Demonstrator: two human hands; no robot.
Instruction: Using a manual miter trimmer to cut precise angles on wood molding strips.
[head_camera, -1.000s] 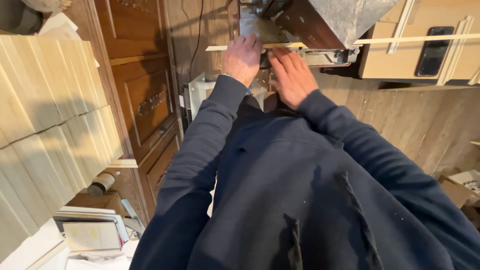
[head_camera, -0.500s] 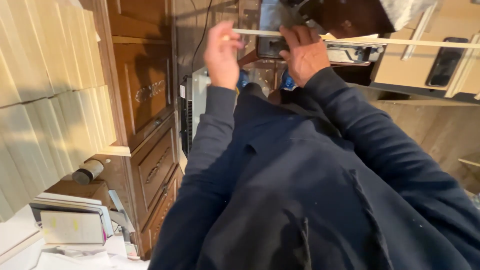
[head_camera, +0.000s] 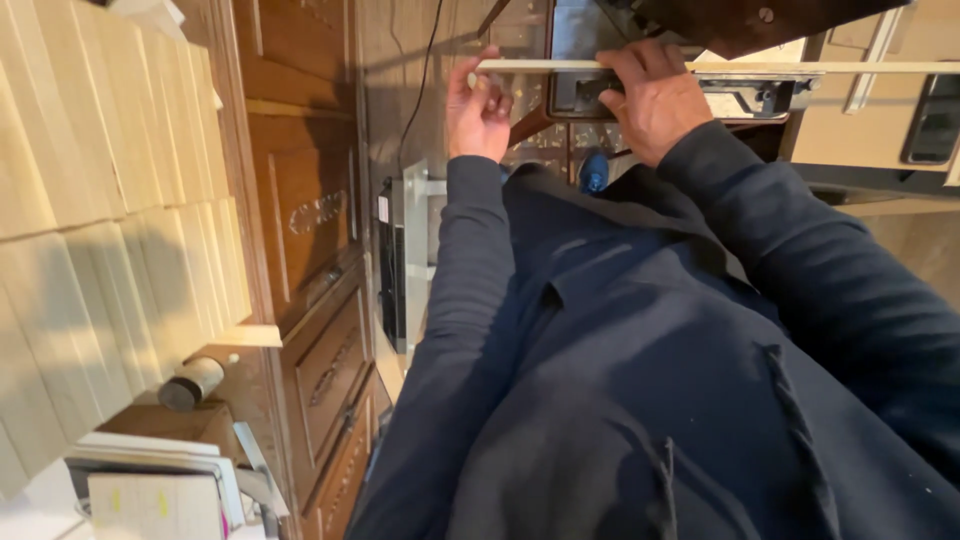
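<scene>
Both hands grasp a thin pale wooden strip (head_camera: 720, 67): the left hand (head_camera: 478, 105) pinches its end, the right hand (head_camera: 650, 95) clamps further along. It runs level above a dark metal machine (head_camera: 740, 95) (partly hidden), extending well past the right hand.

My hands are hemmed in at the top of the view: the pale wooden strip (head_camera: 740, 67) runs straight across in front of them, and the dark metal machine (head_camera: 700, 60) sits right behind it, closing off the way forward. To my left a dark wood cabinet (head_camera: 310, 230) stands near my sleeve, with a narrow gap between where a grey box (head_camera: 400, 260) stands. Stacked pale boards (head_camera: 100, 200) fill the far left. The right seems more open, though the view is poor there.
</scene>
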